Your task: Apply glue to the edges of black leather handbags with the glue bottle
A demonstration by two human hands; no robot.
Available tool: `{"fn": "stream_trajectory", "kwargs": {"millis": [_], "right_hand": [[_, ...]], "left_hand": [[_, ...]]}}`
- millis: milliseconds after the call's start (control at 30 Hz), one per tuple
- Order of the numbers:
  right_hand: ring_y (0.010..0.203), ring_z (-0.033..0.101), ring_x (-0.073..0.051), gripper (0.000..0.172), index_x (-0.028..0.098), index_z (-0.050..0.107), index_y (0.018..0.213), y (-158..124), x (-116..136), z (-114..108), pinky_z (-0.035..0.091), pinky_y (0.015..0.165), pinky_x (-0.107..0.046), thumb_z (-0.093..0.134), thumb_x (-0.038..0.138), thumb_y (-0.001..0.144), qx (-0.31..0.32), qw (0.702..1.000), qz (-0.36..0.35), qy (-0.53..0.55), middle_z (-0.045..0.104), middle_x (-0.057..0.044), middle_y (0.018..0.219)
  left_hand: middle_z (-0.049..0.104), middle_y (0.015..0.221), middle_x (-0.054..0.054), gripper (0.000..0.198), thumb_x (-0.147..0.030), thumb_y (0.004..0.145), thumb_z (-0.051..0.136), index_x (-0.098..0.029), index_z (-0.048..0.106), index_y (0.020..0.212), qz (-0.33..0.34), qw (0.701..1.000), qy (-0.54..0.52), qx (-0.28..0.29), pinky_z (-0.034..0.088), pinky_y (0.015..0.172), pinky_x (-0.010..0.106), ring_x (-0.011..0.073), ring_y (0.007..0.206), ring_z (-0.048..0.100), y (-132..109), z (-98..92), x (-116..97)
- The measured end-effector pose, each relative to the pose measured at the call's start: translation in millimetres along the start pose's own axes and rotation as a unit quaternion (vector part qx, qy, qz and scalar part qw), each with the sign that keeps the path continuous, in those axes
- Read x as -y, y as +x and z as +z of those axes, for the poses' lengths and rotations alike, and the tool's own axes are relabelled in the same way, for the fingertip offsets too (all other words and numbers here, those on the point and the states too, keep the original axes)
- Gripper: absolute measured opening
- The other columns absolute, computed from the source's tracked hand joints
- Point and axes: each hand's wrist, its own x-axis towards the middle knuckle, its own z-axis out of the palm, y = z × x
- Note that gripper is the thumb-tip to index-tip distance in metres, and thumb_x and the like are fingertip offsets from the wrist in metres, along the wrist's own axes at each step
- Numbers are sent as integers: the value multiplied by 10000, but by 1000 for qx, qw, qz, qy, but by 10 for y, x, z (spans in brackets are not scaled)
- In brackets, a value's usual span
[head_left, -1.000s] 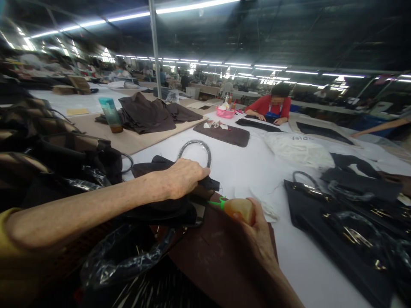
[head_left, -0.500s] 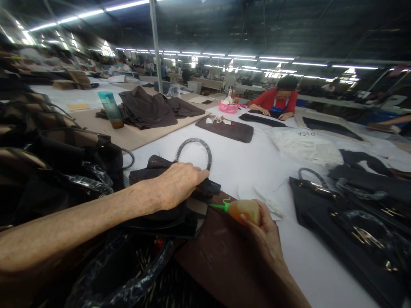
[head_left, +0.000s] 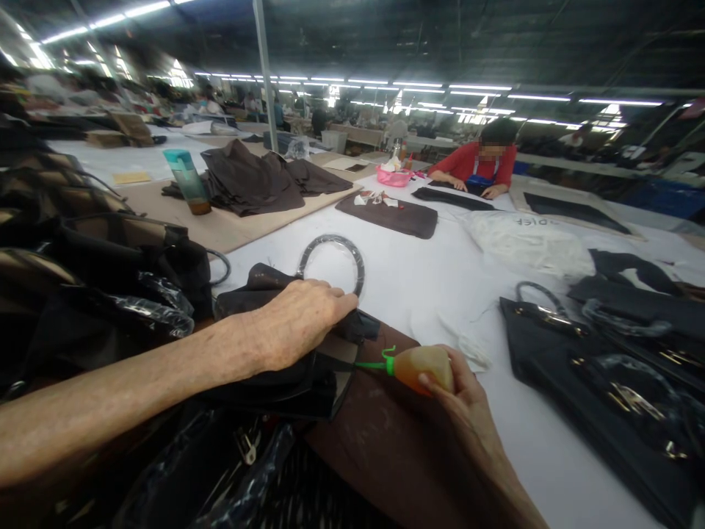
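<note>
My left hand is closed over the upper part of a black handbag, its fingertips hidden behind the knuckles. A round handle wrapped in clear plastic rises just beyond that hand. In my right hand is a squeeze bottle of amber liquid, lying nearly level, with a thin green nozzle pointing left. The nozzle's tip is at the edge of the bag's tan-and-black side; whether it touches cannot be made out. Beneath both lies a dark brown sheet.
Black bags crowd the left side, and more black handbags lie at right on the white table. Farther back are a teal-lidded bottle, brown fabric, a pink basket and a person in red.
The bottle in my right hand has shifted slightly down and right, its nozzle now more level. My left hand keeps its hold, while the bag's lower edge sits slightly lower.
</note>
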Motion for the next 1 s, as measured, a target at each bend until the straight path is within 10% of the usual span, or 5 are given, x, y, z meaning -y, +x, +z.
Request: {"fn": "stream_trajectory", "kwargs": {"millis": [1000], "right_hand": [[767,555,-223,428,208,572,969,-118,93,-9,437,662,-284,718,476,669,14,999,29,-43,623,1,817]], "left_hand": [[606,1033,94,270,-74,728,519,-184,483,972,25,999,-14,36,412,884,378,238,990,541,-213,9,-202]]}}
